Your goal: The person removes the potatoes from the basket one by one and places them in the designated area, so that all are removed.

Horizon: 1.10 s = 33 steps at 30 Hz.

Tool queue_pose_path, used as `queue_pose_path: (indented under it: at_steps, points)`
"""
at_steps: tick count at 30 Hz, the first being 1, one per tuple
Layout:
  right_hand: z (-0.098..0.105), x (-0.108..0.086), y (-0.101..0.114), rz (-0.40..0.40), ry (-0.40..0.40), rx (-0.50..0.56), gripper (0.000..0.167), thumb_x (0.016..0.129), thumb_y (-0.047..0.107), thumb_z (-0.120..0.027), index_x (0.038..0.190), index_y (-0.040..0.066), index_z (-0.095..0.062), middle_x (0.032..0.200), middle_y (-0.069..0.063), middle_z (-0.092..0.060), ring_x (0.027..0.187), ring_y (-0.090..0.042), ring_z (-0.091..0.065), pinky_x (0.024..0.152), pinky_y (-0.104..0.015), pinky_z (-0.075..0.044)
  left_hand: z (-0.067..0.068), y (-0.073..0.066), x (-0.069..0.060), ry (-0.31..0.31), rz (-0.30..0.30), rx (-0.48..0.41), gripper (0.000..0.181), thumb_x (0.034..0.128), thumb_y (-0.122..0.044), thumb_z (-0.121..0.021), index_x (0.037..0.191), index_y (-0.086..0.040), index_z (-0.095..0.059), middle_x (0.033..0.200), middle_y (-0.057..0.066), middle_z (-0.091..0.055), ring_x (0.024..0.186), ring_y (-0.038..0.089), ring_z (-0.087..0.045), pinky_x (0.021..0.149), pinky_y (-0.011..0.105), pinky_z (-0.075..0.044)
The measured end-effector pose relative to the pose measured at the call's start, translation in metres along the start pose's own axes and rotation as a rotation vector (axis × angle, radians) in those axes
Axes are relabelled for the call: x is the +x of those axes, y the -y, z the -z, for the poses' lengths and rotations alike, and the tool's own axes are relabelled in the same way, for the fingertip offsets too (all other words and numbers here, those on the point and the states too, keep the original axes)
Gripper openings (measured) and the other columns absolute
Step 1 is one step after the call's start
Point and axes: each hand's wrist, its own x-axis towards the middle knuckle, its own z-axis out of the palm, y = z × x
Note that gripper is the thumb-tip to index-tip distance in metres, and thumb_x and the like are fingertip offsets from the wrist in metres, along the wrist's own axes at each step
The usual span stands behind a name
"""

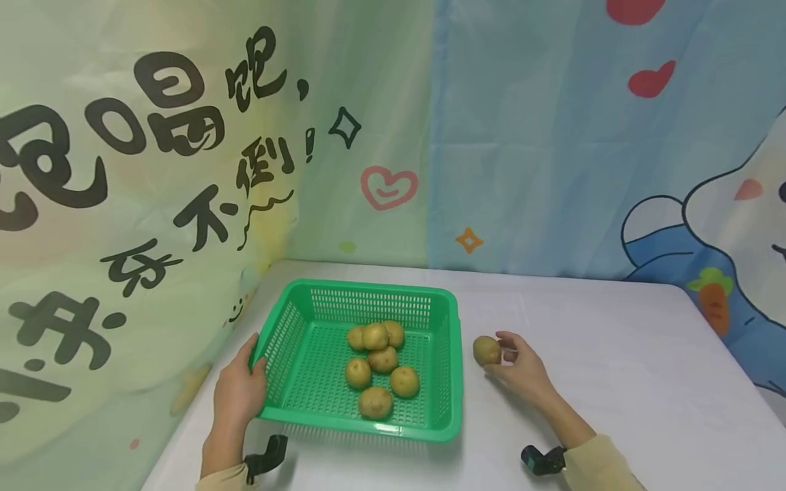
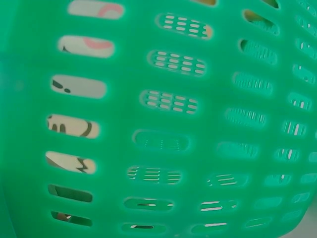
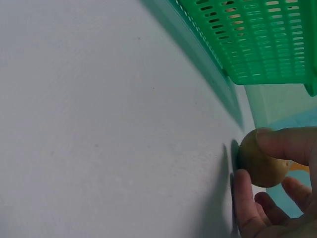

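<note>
A green plastic basket [image 1: 430, 426] with slotted walls stands on the table, with several potatoes [image 1: 375, 404] lying in its right half. My left hand [image 1: 236, 390] grips the basket's left rim, thumb inside. The left wrist view is filled by the basket's slotted wall [image 2: 114, 114], and that hand does not show there. To the right of the basket, my right hand [image 1: 522, 368] holds a single potato [image 1: 486, 350] between thumb and fingers. In the right wrist view the thumb presses one side of this potato [image 3: 262, 163], with fingertips around the other, close to the tabletop.
The table [image 1: 614, 382] has a white cover. Behind it hangs a printed cloth [image 1: 522, 136] with hearts and a cartoon figure, and another part with large black writing runs along the left side. A black wrist camera [image 1: 543, 460] sits on each forearm.
</note>
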Motion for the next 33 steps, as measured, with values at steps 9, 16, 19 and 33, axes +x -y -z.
queue_pose_path:
  at_steps: [9, 16, 19, 33]
  points:
    - [0.009, -0.011, 0.027, -0.035, -0.082, 0.094, 0.050, 0.094, 0.013, -0.060, 0.140, 0.000, -0.044, 0.129, -0.025, -0.054, 0.091, -0.026, -0.065, 0.069, -0.029, -0.055, 0.004, -0.004, 0.002, 0.023, 0.004, 0.036, 0.056, 0.0999, -0.013, -0.048, 0.152, -0.003, -0.030, 0.137, 0.034, -0.048, 0.086, 0.035, -0.060, 0.067, 0.042, -0.045]
    - [0.004, -0.023, 0.066, 0.039, -0.053, 0.232, 0.045, 0.094, 0.009, -0.056, 0.138, 0.006, -0.048, 0.127, -0.017, -0.056, 0.082, -0.013, -0.061, 0.070, -0.026, -0.051, 0.004, -0.005, 0.003, 0.042, 0.027, 0.005, 0.060, 0.0972, -0.011, -0.048, 0.153, -0.005, -0.029, 0.135, 0.034, -0.049, 0.068, 0.026, -0.053, 0.054, 0.033, -0.038]
    - [-0.002, -0.029, 0.080, 0.075, -0.018, 0.307, 0.040, 0.095, 0.012, -0.059, 0.135, 0.007, -0.051, 0.122, -0.016, -0.058, 0.082, -0.013, -0.062, 0.071, -0.026, -0.053, 0.003, -0.005, 0.003, 0.048, 0.040, -0.018, 0.060, 0.0967, -0.010, -0.048, 0.154, -0.006, -0.028, 0.132, 0.035, -0.050, 0.063, 0.023, -0.051, 0.052, 0.033, -0.037]
    - [-0.033, -0.033, 0.126, 0.217, 0.211, 0.367, 0.027, 0.096, 0.010, -0.062, 0.121, -0.001, -0.060, 0.112, -0.018, -0.061, 0.089, -0.024, -0.067, 0.074, -0.031, -0.056, 0.002, -0.005, 0.003, 0.035, 0.023, -0.008, 0.061, 0.0955, -0.009, -0.051, 0.153, -0.007, -0.031, 0.133, 0.035, -0.050, 0.071, 0.026, -0.053, 0.055, 0.033, -0.038]
